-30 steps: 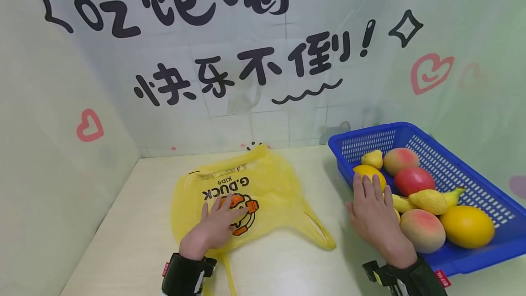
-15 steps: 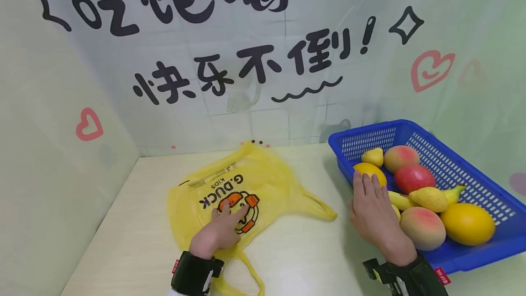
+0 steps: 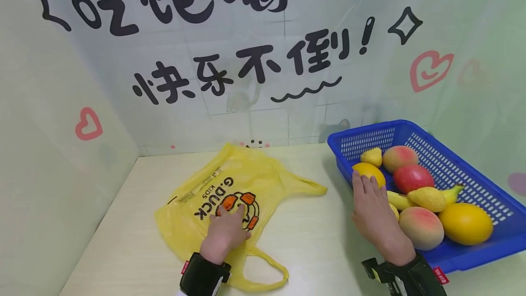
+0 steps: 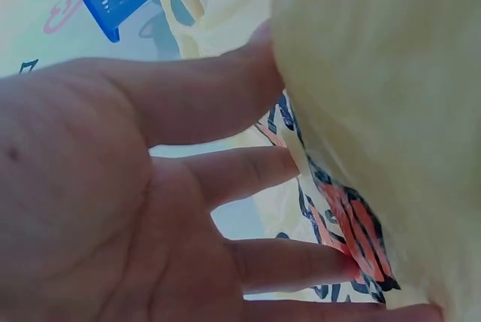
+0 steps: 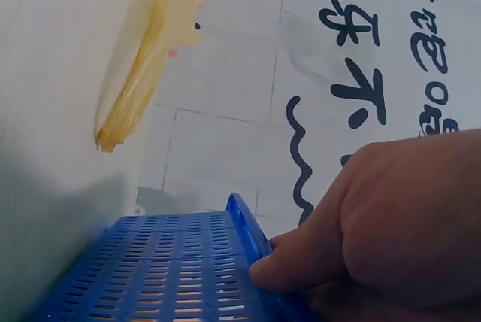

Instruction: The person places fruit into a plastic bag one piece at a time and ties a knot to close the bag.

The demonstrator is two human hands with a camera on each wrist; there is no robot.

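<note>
A yellow plastic bag (image 3: 263, 172) printed with "G.DUCK KIDS" and an orange duck lies flat on the table, its one handle loop toward the front. My left hand (image 3: 225, 233) touches the print with spread fingertips; the left wrist view shows those fingers (image 4: 293, 262) nearly straight against the film. At the right, my right hand (image 3: 378, 223) holds the left rim of a blue basket (image 3: 472, 261). The right wrist view has the thumb (image 5: 289, 269) on the basket's outer wall, the other fingers mostly hidden.
In the basket lie several fruits, among them a red one (image 3: 412, 178), a peach (image 3: 421, 228), a yellow oval fruit (image 3: 466, 224) and a banana (image 3: 455, 193). A printed white sheet (image 3: 255, 118) hangs behind the pale table (image 3: 119, 232).
The bag has turned anticlockwise under my left hand: its right end went up and left, its front handle swung right. That hand moved right and slightly nearer. The right hand stayed on the basket.
</note>
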